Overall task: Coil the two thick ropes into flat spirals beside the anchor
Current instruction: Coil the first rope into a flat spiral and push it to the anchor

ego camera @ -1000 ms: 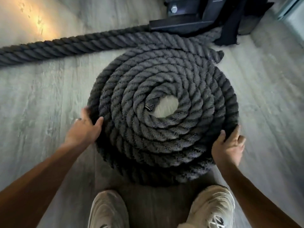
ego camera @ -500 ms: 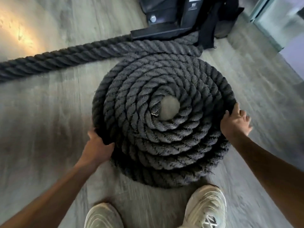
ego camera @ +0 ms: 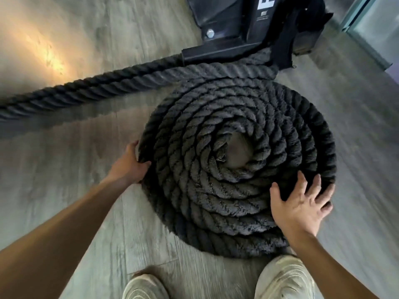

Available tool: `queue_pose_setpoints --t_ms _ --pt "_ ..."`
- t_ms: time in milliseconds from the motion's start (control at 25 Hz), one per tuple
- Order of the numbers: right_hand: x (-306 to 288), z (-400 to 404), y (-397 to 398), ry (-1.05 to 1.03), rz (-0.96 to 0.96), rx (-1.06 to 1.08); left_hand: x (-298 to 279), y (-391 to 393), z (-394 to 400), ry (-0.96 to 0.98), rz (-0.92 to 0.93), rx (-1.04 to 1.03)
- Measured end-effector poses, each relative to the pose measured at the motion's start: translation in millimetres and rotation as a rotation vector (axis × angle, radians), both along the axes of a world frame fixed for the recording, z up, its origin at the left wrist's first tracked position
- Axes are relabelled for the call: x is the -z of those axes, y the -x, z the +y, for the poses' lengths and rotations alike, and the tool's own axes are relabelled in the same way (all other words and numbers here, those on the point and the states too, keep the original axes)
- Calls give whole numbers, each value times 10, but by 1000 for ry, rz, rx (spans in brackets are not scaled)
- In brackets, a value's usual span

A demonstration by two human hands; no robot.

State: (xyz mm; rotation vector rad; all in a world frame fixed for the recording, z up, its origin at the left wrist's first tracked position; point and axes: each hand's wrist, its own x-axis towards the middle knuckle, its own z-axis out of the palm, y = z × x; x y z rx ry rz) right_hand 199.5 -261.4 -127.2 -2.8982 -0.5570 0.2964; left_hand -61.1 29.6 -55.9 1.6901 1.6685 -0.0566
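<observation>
Left hand (ego camera: 129, 164) grips the coil (ego camera: 237, 169); right hand (ego camera: 300, 203) lies open on it. One spiral looks finished. Next: coiling the far rope (ego camera: 97, 91).

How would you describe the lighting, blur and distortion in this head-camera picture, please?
Head view: a warm patch of light glares on the floor at upper left; the straight rope and floorboards smear with motion blur; the rope coil and right hand stay fairly sharp; wide-angle bending stretches the forearms at the bottom corners.
</observation>
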Motion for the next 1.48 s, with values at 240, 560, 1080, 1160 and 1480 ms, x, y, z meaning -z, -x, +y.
queue_pose_setpoints --t_ms 240,560,1080,1160,1480 --pt "-37 -3 -544 19 -21 -76 71 -121 -268 70 -89 -19" --pt "-130 -194 -1367 93 -115 -189 25 -491 -762 232 29 294" --pt "26 -312 -284 -45 -70 -105 196 -724 -255 -74 45 242" --pt "37 -318 -390 -73 -98 -122 220 -753 -332 -86 26 207" --pt "-81 -607 -1661 -74 -107 -220 163 -1061 -989 89 -144 280"
